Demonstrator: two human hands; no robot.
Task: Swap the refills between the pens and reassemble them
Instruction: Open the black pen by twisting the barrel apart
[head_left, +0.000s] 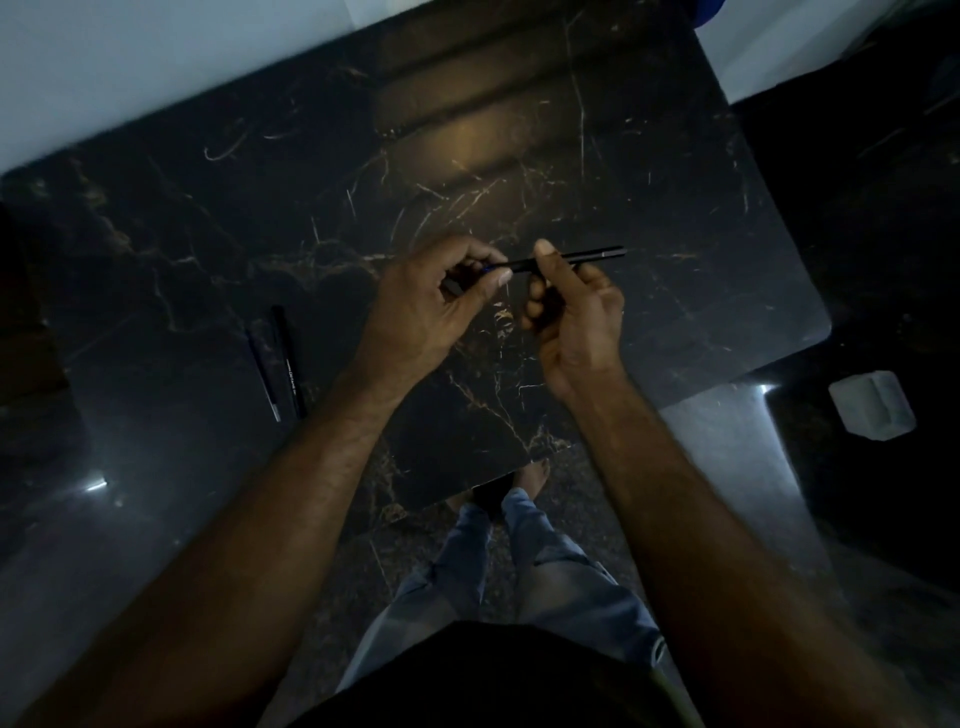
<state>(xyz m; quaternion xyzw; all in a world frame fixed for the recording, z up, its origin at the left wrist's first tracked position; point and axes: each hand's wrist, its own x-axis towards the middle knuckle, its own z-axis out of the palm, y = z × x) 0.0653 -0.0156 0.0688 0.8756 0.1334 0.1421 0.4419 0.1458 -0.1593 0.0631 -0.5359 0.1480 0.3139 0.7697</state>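
Right hand (569, 306) pinched a black pen barrel (571, 258) while left hand (441, 301) fingers clamped its blue refill (491, 268), which dim light could misalign and bend.

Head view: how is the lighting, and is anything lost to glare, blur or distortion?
Head view: very dim, so the black pen held between the left hand and right hand barely stands out from the dark marble table; a soft warm reflection sits on the table's far part, small glare spots near its front edge; wide-angle bending at the borders; the two pen parts on the table are faint.
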